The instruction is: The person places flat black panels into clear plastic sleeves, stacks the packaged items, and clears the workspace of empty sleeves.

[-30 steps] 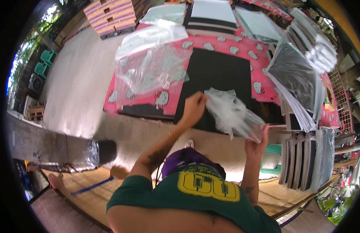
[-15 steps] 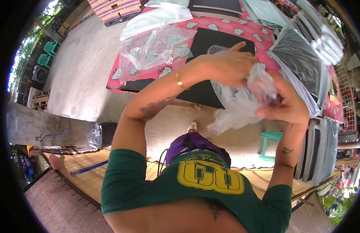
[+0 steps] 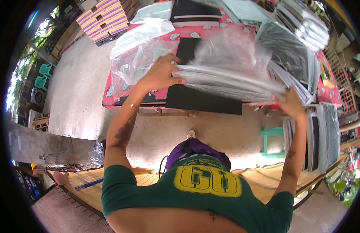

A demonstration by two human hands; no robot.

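A clear plastic bag [image 3: 230, 83] stretches between the left hand [image 3: 158, 73] and the right hand [image 3: 291, 104], above a black board [image 3: 203, 101] on the pink surface [image 3: 110, 92]. The left hand pinches the bag's left end between thumb and fingers; the right hand grips its right end, slightly nearer. The bag's far part is blurred. Crumpled plastic [image 3: 135, 58] lies left of the board.

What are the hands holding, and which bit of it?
A piece of clear plastic: the left hand pinches its left end, and the right hand grips its right end.
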